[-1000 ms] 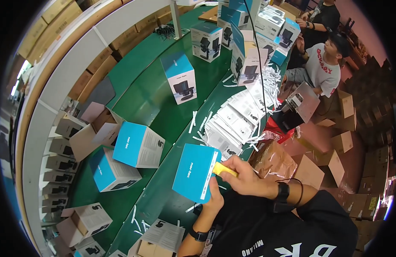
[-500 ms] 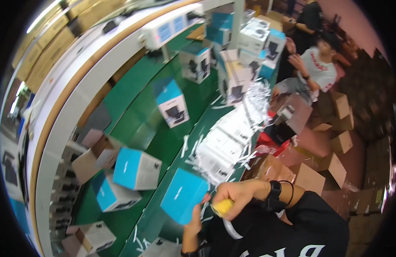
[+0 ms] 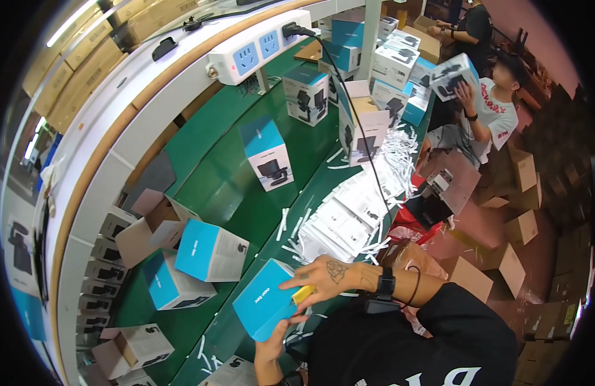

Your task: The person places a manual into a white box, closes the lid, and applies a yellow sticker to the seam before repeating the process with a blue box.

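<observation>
A box with a bright blue face (image 3: pixel 259 299) is tilted at the near edge of the green bench. My left hand (image 3: pixel 272 344) grips its lower right edge, the thumb up against the blue face. My right hand (image 3: pixel 326 278) reaches over the same box, with its index finger laid along the blue face. Beneath those fingers it holds a small yellow object (image 3: pixel 303 294), mostly covered, whose kind I cannot make out.
Blue-and-white boxes (image 3: pixel 210 251) and opened cartons stand to the left. Beyond my hands lie stacked white leaflets (image 3: pixel 339 222) and paper strips (image 3: pixel 400 151). A black cable (image 3: pixel 358 119) hangs from a power strip (image 3: pixel 259 45). At far right, a co-worker (image 3: pixel 494 109) lifts a box.
My right hand has moved left onto the blue face, its index finger now stretched out, the yellow object still in it. The co-worker now has a box raised.
</observation>
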Tool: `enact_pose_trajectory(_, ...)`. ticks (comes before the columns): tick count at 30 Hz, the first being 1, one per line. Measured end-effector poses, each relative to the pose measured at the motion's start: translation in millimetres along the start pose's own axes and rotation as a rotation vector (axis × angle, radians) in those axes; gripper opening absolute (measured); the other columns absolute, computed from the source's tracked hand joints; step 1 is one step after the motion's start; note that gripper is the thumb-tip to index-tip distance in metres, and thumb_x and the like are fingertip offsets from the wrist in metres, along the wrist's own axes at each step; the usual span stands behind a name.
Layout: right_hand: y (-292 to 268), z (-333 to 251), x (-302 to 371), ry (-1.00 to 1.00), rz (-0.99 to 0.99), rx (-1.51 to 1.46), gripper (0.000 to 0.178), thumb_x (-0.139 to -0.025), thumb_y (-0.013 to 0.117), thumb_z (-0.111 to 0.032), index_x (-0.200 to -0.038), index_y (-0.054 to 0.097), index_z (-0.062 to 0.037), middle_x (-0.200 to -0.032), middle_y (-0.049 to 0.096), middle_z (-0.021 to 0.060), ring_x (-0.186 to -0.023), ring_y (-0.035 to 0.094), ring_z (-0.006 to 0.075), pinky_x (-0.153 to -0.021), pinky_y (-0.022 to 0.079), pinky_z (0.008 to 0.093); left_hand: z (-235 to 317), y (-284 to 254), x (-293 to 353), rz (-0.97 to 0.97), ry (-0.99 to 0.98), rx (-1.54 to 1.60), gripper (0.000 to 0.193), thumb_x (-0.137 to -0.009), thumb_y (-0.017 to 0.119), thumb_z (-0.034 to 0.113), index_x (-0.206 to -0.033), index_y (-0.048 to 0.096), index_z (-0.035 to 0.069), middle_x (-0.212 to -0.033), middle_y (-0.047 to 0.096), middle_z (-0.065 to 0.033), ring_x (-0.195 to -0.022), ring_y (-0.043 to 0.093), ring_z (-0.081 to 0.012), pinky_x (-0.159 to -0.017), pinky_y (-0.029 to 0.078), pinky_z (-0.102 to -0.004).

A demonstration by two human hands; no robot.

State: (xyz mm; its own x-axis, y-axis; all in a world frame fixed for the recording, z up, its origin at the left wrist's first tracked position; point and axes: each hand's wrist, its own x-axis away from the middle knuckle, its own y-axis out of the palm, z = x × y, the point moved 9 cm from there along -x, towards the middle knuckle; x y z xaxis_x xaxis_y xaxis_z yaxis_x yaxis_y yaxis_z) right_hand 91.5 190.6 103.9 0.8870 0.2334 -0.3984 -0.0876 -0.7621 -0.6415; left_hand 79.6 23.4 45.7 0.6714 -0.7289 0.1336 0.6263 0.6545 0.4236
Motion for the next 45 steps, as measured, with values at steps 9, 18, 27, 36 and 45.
enact_pose_trajectory(9, 25, -12, 12, -0.249, 0.173, 0.268, 0.050, -0.074, 0.085, -0.033, -0.120, 0.071, -0.0166, -0.074, 0.054, -0.0007, -0.049, 0.054, 0.0168, -0.045, 0.045, 0.0305, 46, -70, 131, 0.808, 0.372, -1.079, 0.059, -0.067, 0.091, 0.016, -0.116, 0.064, -0.001, -0.113, 0.068, -0.0203, -0.100, 0.068, -0.0362, -0.087, 0.055, -0.0429)
enact_pose_trajectory(18, 41, -19, 10, -0.170, 0.163, 0.179, 0.053, -0.072, 0.086, -0.034, -0.121, 0.072, -0.0169, -0.071, 0.052, -0.0016, -0.049, 0.054, 0.0169, -0.045, 0.045, 0.0296, 38, -66, 57, 0.403, 0.436, -0.910, 0.064, -0.071, 0.080, 0.000, -0.132, 0.063, 0.005, -0.162, 0.028, -0.0254, -0.148, 0.031, -0.0426, -0.117, 0.031, -0.0510)
enact_pose_trajectory(27, 38, -17, 11, -0.132, 0.116, 0.183, 0.046, -0.077, 0.084, -0.027, -0.120, 0.072, -0.0162, -0.071, 0.055, -0.0007, -0.048, 0.053, 0.0164, -0.044, 0.043, 0.0302, 23, -79, 52, 0.394, 0.389, -0.627, 0.042, -0.075, 0.072, -0.006, -0.116, 0.073, 0.000, -0.165, 0.022, -0.0251, -0.152, 0.025, -0.0406, -0.121, 0.022, -0.0491)
enact_pose_trajectory(36, 56, -13, 48, -0.192, 0.278, 0.169, 0.042, -0.080, 0.080, -0.014, -0.121, 0.071, -0.0146, -0.063, 0.051, -0.0002, -0.046, 0.051, 0.0167, -0.043, 0.041, 0.0311, 20, -73, 48, 0.418, 0.509, -0.539, 0.031, -0.084, 0.070, 0.002, -0.115, 0.072, -0.003, -0.164, 0.020, -0.0285, -0.150, 0.027, -0.0402, -0.120, 0.025, -0.0469)
enact_pose_trajectory(45, 62, -8, 37, -0.162, 0.275, 0.039, 0.036, -0.072, 0.089, -0.021, -0.104, 0.074, -0.0120, -0.059, 0.049, 0.0014, -0.044, 0.049, 0.0174, -0.041, 0.036, 0.0311, -8, -94, 53, 0.588, 0.494, -0.575, 0.037, -0.082, 0.079, 0.018, -0.111, 0.070, -0.003, -0.163, 0.023, -0.0305, -0.145, 0.036, -0.0425, -0.118, 0.029, -0.0531)
